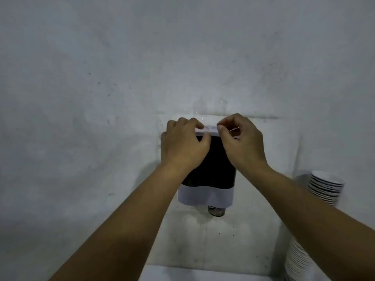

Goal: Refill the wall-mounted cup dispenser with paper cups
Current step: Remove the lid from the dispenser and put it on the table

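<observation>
Head view: both hands (left (183,142), right (242,141)) at dispenser (211,175) top edge

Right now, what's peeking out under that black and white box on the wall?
A dark cup bottom pokes out beneath the dispenser. Any cups above it are hidden inside the dark body.

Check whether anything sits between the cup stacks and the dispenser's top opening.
Yes: both hands, left and right, are on the lid at the dispenser top, apparently not yet off. The cups wait at right, untouched.
</observation>
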